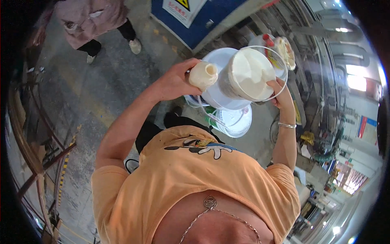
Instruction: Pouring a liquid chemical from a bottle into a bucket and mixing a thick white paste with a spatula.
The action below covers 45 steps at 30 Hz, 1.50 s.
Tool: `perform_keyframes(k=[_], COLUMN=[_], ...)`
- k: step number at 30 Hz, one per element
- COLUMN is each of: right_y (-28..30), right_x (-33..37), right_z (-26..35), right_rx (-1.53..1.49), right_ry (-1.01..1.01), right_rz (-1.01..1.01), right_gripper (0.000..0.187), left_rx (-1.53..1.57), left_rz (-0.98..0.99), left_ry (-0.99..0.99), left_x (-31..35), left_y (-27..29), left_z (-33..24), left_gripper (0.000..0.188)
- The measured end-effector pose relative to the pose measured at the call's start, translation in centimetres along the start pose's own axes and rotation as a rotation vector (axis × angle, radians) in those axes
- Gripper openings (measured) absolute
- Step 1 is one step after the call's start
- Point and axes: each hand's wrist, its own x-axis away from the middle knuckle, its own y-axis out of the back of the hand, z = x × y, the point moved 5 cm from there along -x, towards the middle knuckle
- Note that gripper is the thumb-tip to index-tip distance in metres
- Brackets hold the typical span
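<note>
Landmark: I take the clear jug [251, 75] of cream liquid as reference; it sits above a white bucket [217, 61].
Left hand [175, 81]: I see it closed round a small bottle [203, 75], mouth held just beside the jug's left wall, probably so liquid can pass between them.
Right hand [280, 94]: fingers curled under the jug's right rim, tipping it leftward.
Below the jug: a lidded pail [235, 120] on the floor.

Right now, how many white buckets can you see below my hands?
2: a large white bucket right under the hands, behind the clear cup, and a smaller lidded bucket below it. Others may be hidden.
</note>
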Motion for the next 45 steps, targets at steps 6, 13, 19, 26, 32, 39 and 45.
perform_keyframes(k=[6, 13, 19, 26, 32, 39, 45], right_y=[-7.0, -19.8, -36.4, -56.7, -72.3, -83.9, -93.5], right_x=[-1.3, -2.1, -4.3, -4.0, -2.6, -0.5, 3.7], right_z=[3.2, 8.0, 13.2, 21.1, 29.5, 34.6, 37.1], right_rx=[-0.047, -0.025, 0.067, 0.067, 0.143, 0.216, 0.318], right_ry=[0.127, 0.182, 0.269, 0.323, 0.355, 0.511, 0.477], right_rz=[-0.031, 0.18, 0.478, 0.698, 0.97, 1.157, 1.299], right_gripper=[0.033, 0.027, 0.027, 0.023, 0.031, 0.029, 0.029], left_rx=[0.103, 0.003, -0.087, 0.076, 0.117, 0.166, 0.199], left_rz=[-0.417, -0.915, -1.316, -1.702, -1.929, -2.103, -2.15], left_ry=[0.036, 0.084, 0.158, -0.005, 0.021, -0.046, -0.064], left_x=[13.0, 31.6, 45.6, 54.4, 59.3, 62.1, 64.1], left_y=[8.2, 14.6, 15.8, 19.7, 23.6, 28.7, 33.8], left_z=[2.5, 4.6, 4.1, 4.1, 1.6, 1.4, 2.0], left_gripper=[0.062, 0.059, 0.056, 0.054, 0.057, 0.06, 0.063])
